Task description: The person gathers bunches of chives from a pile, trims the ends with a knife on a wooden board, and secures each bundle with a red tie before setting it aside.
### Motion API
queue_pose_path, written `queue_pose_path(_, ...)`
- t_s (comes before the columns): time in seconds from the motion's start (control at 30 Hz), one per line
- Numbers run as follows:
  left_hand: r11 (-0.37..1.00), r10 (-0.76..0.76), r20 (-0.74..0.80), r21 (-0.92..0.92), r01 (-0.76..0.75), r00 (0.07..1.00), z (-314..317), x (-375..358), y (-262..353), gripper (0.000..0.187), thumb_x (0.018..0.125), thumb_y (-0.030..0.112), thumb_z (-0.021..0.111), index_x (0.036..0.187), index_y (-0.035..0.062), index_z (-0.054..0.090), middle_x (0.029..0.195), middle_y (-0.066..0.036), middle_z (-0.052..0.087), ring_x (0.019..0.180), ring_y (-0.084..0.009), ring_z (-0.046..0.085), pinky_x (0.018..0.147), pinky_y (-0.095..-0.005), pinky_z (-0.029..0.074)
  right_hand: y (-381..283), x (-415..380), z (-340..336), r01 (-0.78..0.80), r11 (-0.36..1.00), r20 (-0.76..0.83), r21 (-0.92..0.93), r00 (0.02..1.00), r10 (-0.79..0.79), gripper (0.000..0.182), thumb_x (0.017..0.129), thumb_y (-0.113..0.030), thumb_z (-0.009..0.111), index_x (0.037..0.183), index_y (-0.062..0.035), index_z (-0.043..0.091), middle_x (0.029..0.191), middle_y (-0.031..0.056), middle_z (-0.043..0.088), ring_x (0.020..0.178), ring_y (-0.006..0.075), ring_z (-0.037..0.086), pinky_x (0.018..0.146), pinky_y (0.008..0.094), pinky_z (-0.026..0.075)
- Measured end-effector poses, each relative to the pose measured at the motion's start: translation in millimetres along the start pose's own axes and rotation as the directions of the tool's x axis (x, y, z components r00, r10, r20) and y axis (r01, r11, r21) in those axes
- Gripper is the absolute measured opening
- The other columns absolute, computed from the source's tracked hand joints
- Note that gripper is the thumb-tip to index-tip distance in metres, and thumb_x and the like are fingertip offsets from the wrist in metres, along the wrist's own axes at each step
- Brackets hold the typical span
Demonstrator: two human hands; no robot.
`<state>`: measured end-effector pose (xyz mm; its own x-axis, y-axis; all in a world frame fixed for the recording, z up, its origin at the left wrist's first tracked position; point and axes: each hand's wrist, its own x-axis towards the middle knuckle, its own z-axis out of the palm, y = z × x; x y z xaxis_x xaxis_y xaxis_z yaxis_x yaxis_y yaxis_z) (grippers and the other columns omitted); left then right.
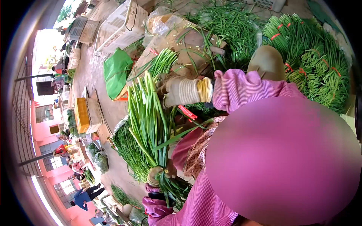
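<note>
My left hand, in a dirty light glove, is closed round the lower part of a loose bunch of long green stalks. My right hand, gloved with a ribbed cuff, is beside the upper part of this bunch; its fingers are mostly hidden. Red ties hang just below the right cuff. A smaller bundle of cut stalks lies on the board beyond my right hand. Below the held bunch is a pile of thin green stalks.
Tied green bundles are stacked at the upper right, near loose greens. A green bag, a white crate and a yellow-sided box stand around. Several people are farther off, one in dark blue clothes.
</note>
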<state>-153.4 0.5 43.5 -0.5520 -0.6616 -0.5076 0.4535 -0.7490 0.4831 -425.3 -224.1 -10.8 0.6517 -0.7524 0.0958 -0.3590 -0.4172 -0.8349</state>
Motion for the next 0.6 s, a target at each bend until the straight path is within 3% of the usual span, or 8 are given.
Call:
queue_pose_path(0.07,0.998,0.039,-0.046,-0.038,-0.041,0.998,6.9,-0.7,-0.5,0.035,0.083,0.02,0.066,0.109,-0.0016,0.054,0.076,-0.006,0.053,0.063,-0.0184,0.054,0.067,-0.0359,0.05,1.7,-7.1,-14.6,-0.272,0.948,0.118,-0.167,0.949,0.293,0.055,0.084,-0.045,0.061,0.124,-0.0072,0.063,0.133,0.0184,0.056,0.122,0.0344,0.054,0.107,0.0402,0.039)
queue_pose_path(0.13,0.998,0.041,-0.043,-0.046,-0.043,0.998,-0.2,-6.0,-2.9,0.056,0.084,0.019,0.064,0.131,0.0049,0.037,0.077,-0.005,0.054,0.061,-0.0177,0.053,0.065,-0.0354,0.049,91.8,-21.2,14.6,0.537,0.715,-0.648,0.448,0.746,-0.155,0.03,0.085,-0.029,0.063,0.106,-0.0098,0.068,0.097,0.0116,0.067,0.099,0.0263,0.062,0.083,0.0395,0.05)
queue_pose_path(0.17,0.998,0.041,-0.038,-0.051,-0.043,0.998,-3.6,-9.1,-4.6,0.08,0.085,0.017,0.061,0.154,0.0113,0.02,0.077,-0.004,0.055,0.059,-0.017,0.052,0.064,-0.0349,0.049,90.4,-10.9,-33.1,0.213,0.977,-0.495,0.004,0.85,-0.183,0.03,0.087,-0.029,0.058,0.105,-0.0069,0.068,0.096,0.013,0.069,0.092,0.0293,0.066,0.078,0.0416,0.053)
queue_pose_path(0.2,0.998,0.045,-0.038,-0.05,-0.046,0.998,-5.2,-12.0,-5.7,0.08,0.085,0.017,0.061,0.154,0.0113,0.02,0.077,-0.004,0.055,0.059,-0.017,0.052,0.064,-0.0349,0.049,81.3,-4.1,-75.7,-0.101,0.858,-0.355,-0.504,0.93,-0.099,0.031,0.09,-0.028,0.054,0.104,-0.004,0.068,0.096,0.0144,0.071,0.084,0.0322,0.069,0.072,0.0436,0.056)
queue_pose_path(0.27,0.995,0.068,-0.037,-0.074,-0.07,0.997,-2.9,-11.7,-7.8,0.081,0.085,0.018,0.061,0.154,0.0113,0.019,0.077,-0.004,0.055,0.059,-0.0172,0.052,0.063,-0.0351,0.049,87.7,-10.3,-64.4,-0.171,0.943,-0.421,-0.287,0.906,0.036,0.031,0.091,-0.03,0.053,0.099,-0.0027,0.067,0.09,0.0154,0.07,0.079,0.0341,0.068,0.068,0.0444,0.055)
queue_pose_path(0.3,0.996,0.075,-0.02,-0.05,-0.076,0.997,0.2,-9.7,-5.9,0.037,0.084,0.019,0.065,0.113,-0.0004,0.054,0.077,-0.006,0.053,0.063,-0.018,0.054,0.067,-0.0354,0.049,90.9,-19.5,-53.2,-0.235,0.971,-0.451,-0.044,0.872,0.191,0.033,0.093,-0.032,0.053,0.095,-0.0014,0.065,0.085,0.0164,0.07,0.074,0.036,0.067,0.063,0.0452,0.055)
queue_pose_path(0.33,0.996,0.077,-0.019,-0.05,-0.078,0.997,1.6,-7.8,-2.2,0.037,0.084,0.019,0.065,0.113,-0.0004,0.054,0.077,-0.006,0.053,0.063,-0.018,0.054,0.067,-0.0354,0.049,42.8,-48.6,-55.9,-0.375,0.901,-0.142,0.218,0.901,0.41,0.038,0.095,-0.037,0.051,0.094,-0.0008,0.064,0.086,0.0198,0.068,0.077,0.0382,0.066,0.066,0.0463,0.053)
queue_pose_path(0.6,0.986,0.162,-0.118,-0.005,-0.164,0.98,29.7,-9.0,22.7,0.071,0.083,0.013,0.065,0.144,0.0013,0.031,0.076,-0.007,0.053,0.061,-0.0192,0.053,0.067,-0.0368,0.05,21.0,-84.1,-2.5,-0.278,0.955,-0.434,0.104,0.851,0.295,0.026,0.09,-0.029,0.059,0.105,-0.0097,0.065,0.097,0.0154,0.066,0.094,0.0352,0.063,0.082,0.0426,0.05)
